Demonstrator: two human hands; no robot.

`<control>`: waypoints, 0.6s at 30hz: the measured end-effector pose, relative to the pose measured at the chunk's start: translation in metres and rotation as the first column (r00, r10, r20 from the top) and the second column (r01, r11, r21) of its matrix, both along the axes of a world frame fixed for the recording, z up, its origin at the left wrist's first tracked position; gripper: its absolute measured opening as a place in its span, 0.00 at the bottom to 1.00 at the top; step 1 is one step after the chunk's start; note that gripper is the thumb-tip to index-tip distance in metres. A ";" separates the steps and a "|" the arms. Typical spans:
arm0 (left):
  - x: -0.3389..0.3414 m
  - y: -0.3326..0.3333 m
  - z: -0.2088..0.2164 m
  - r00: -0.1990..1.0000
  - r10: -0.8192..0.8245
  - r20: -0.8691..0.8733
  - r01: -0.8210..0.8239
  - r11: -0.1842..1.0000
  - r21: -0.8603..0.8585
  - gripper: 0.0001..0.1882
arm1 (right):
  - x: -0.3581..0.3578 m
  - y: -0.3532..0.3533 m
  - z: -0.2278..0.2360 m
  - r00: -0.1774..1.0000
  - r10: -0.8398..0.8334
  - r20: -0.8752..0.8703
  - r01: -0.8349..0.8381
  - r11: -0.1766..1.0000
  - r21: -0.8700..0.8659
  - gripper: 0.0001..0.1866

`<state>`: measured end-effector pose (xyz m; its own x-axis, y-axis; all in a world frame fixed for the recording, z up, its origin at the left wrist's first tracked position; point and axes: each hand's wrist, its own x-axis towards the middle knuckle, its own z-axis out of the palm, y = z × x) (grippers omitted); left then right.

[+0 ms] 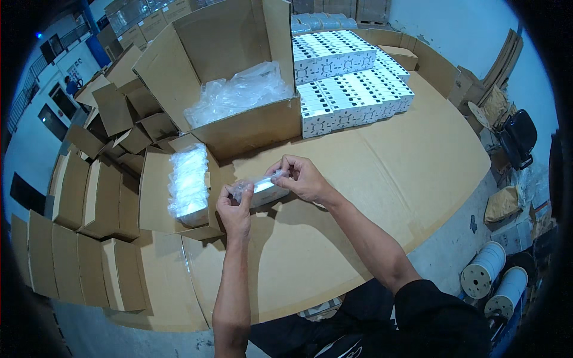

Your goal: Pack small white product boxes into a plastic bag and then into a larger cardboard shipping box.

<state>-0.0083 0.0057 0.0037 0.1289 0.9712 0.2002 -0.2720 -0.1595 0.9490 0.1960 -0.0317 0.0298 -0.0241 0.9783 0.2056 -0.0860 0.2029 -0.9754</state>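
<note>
Both of my hands hold a small white box [267,192] in a clear plastic bag, just above the cardboard-covered table. My left hand [234,213] grips the bag at the box's left end, thumb on top. At the other end my right hand [304,181] pinches the plastic between thumb and fingers. Left of my hands stands an open carton [156,194] with a row of plastic-wrapped white boxes [190,182] in it. Behind it, a larger open carton [256,132] holds loose clear plastic bags [239,92].
White boxes [352,101] with dark marks are stacked at the table's back. Several empty cartons [101,197] crowd the left side. On the floor at the right are cable spools [483,269], a black chair [518,137] and a brown paper bag [503,204].
</note>
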 end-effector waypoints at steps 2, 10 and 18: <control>-0.001 0.000 -0.001 1.000 -0.003 0.012 0.003 1.000 -0.001 0.10 | -0.002 -0.001 0.001 1.000 0.007 0.004 -0.007 1.000 -0.017 0.06; 0.002 -0.001 0.000 0.999 0.033 -0.029 -0.033 0.999 0.014 0.11 | 0.028 -0.005 0.011 0.971 0.233 -0.060 -0.209 0.939 0.272 0.16; 0.000 -0.002 0.002 0.999 0.018 -0.042 -0.019 0.999 -0.031 0.11 | 0.018 -0.010 0.016 0.931 0.129 0.343 -0.164 0.984 0.075 0.16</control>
<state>-0.0083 0.0033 0.0056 0.1187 0.9793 0.1641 -0.2290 -0.1338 0.9642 0.2143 -0.0419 0.0458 -0.2498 0.9334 0.2576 0.2062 0.3112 -0.9277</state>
